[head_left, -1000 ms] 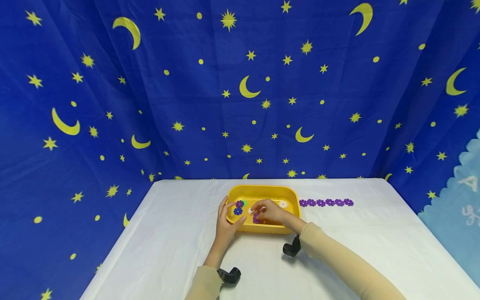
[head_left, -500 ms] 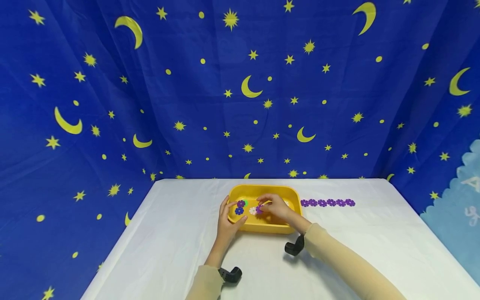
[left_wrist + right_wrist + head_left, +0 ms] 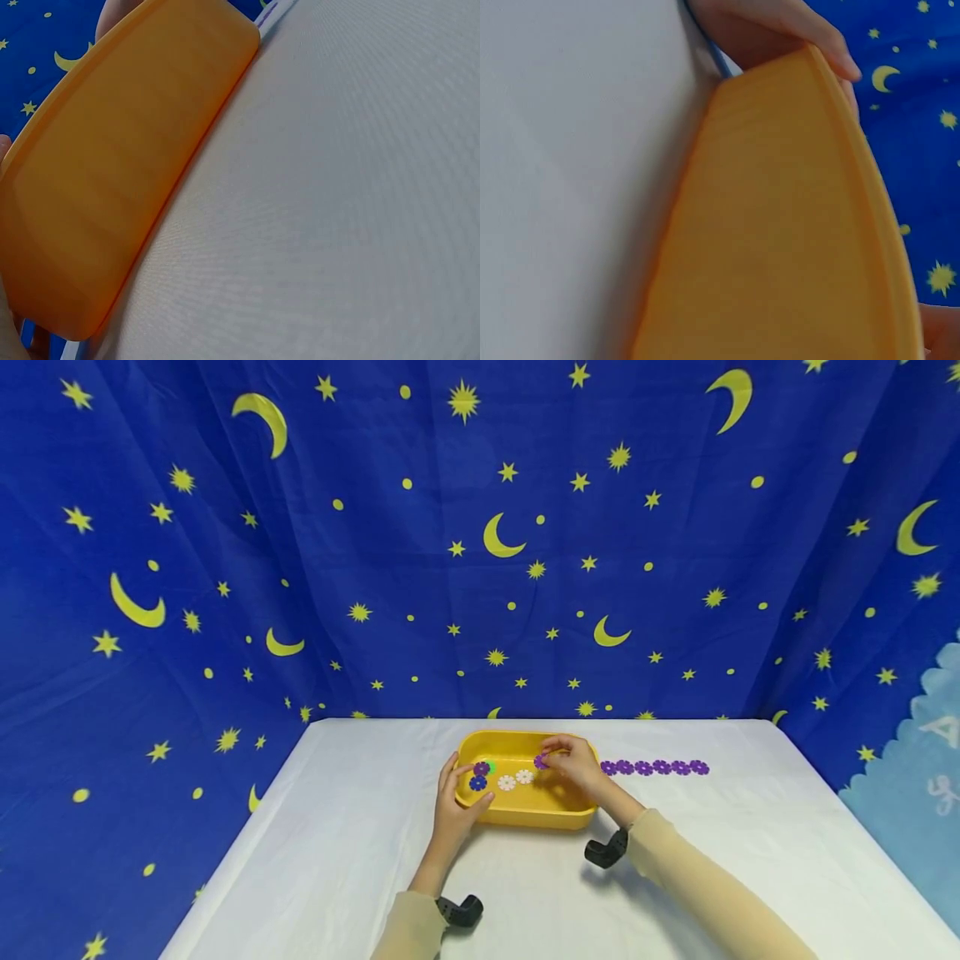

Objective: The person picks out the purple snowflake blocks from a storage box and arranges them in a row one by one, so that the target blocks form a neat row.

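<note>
A yellow plastic tub (image 3: 525,817) stands on the white-covered table. My left hand (image 3: 452,810) holds its left end, with the thumb over the front rim. Between thumb and fingers, my right hand (image 3: 576,766) pinches a purple flower-shaped disc (image 3: 541,762) above the tub's right half. Inside lie two white discs (image 3: 515,780) near the middle. A blue disc (image 3: 478,783), a purple disc (image 3: 481,768) and a green disc (image 3: 491,766) lie at the left. In both wrist views the tub's front wall (image 3: 127,142) hides the contents.
Right of the tub, several purple discs (image 3: 662,767) lie in a straight row on the table (image 3: 525,893). A blue curtain (image 3: 420,560) with yellow moons and stars hangs behind and at the sides. Black wrist cameras (image 3: 461,911) sit on both wrists.
My right hand has picked the purple disc up from the tub's middle and moved it right and slightly back, uncovering the white discs. The left hand has stayed in place.
</note>
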